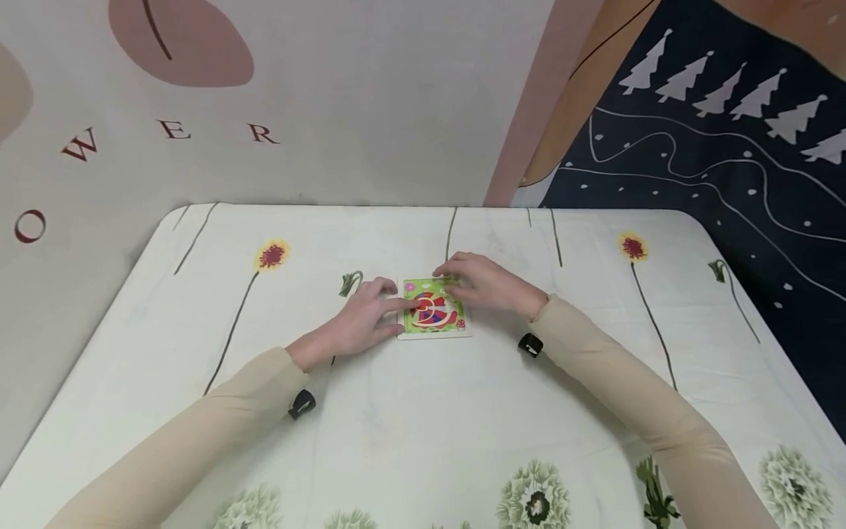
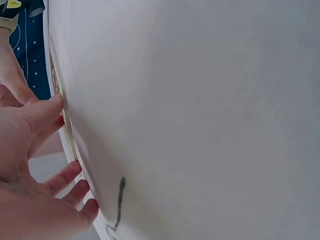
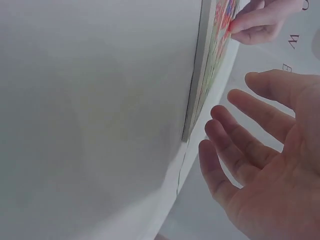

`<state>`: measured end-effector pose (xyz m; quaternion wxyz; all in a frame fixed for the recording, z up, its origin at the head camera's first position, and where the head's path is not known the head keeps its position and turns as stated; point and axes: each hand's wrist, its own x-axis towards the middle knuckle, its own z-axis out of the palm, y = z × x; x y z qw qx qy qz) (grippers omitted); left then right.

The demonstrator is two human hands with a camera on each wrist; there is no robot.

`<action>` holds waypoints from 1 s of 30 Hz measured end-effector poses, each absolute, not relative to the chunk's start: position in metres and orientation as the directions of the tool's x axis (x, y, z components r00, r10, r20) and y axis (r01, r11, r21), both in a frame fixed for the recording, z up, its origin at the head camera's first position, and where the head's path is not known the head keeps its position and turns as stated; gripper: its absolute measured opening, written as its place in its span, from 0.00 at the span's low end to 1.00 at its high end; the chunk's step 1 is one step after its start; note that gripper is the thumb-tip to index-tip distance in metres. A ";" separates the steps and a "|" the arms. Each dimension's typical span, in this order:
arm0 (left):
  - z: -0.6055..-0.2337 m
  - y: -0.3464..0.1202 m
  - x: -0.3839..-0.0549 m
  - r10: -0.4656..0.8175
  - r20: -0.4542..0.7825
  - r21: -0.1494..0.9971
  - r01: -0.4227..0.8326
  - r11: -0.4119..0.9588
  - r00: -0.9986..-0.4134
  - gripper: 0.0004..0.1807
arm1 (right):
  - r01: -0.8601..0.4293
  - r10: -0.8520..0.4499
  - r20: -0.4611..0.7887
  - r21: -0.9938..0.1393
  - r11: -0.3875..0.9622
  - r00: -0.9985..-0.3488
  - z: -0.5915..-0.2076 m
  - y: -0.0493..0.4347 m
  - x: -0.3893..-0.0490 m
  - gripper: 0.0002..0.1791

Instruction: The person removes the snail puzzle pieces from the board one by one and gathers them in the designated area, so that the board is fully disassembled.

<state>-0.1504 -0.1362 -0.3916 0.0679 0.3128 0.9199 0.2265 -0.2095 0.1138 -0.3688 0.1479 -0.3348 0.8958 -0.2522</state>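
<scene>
Mid-frame, I had the bare left hand (image 1: 360, 317) touching a square green-and-red board (image 1: 436, 314), the right hand (image 1: 492, 284) near its upper-right corner, fingers apart on both.

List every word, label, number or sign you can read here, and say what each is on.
"O W E R": spaced, dark red letters on the pale backdrop; no other lettering can be read.
Yellow patch, left wrist view: any marks too small to read.
Picture board: no lettering made out.
Black wrist devices: pale marks or glints, too small to read.
</scene>
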 end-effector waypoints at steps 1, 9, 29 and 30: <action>-0.392 -0.136 -0.151 0.608 0.018 0.458 0.547 0.701 -0.794 0.24 | -0.527 -0.679 -0.096 -0.556 0.643 -0.728 -0.369 0.112 -0.210 0.19; -0.392 -0.137 -0.151 0.612 0.026 0.475 0.549 0.688 -0.790 0.23 | -0.531 -0.706 -0.109 -0.582 0.616 -0.700 -0.367 0.100 -0.212 0.17; -0.393 -0.140 -0.151 0.628 0.032 0.487 0.561 0.670 -0.778 0.23 | -0.472 -0.713 -0.210 -0.621 0.626 -0.669 -0.367 0.072 -0.226 0.13; -0.393 -0.140 -0.152 0.629 0.028 0.486 0.560 0.671 -0.777 0.23 | -0.474 -0.713 -0.212 -0.617 0.628 -0.669 -0.367 0.070 -0.226 0.13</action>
